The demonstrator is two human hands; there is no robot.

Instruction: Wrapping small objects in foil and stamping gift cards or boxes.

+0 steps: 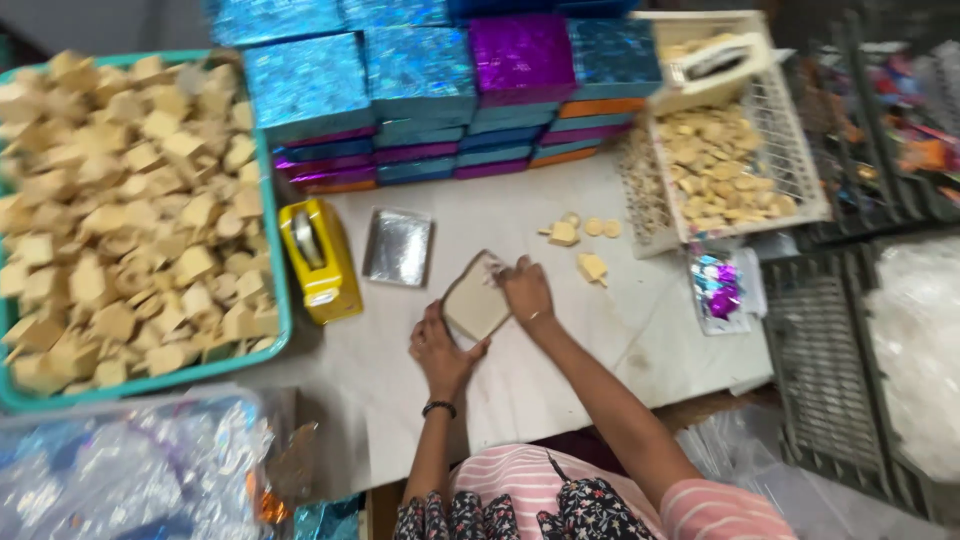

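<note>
My left hand (441, 353) and my right hand (527, 292) both grip a small square box tray (476, 303), tilted, with a pale inside, held just above the white table (560, 370). The left hand holds its near lower corner, the right hand its far upper edge. A silver square tray (398, 246) lies flat on the table just left of the hands. A few loose tan pieces (578, 237) lie to the right, beyond the right hand.
A teal crate (281, 300) heaped with tan blocks fills the left. A yellow tape dispenser (319, 260) stands beside it. Stacks of glittery blue and purple boxes (420, 90) line the back. A white basket (745, 150) of tan discs sits at the right.
</note>
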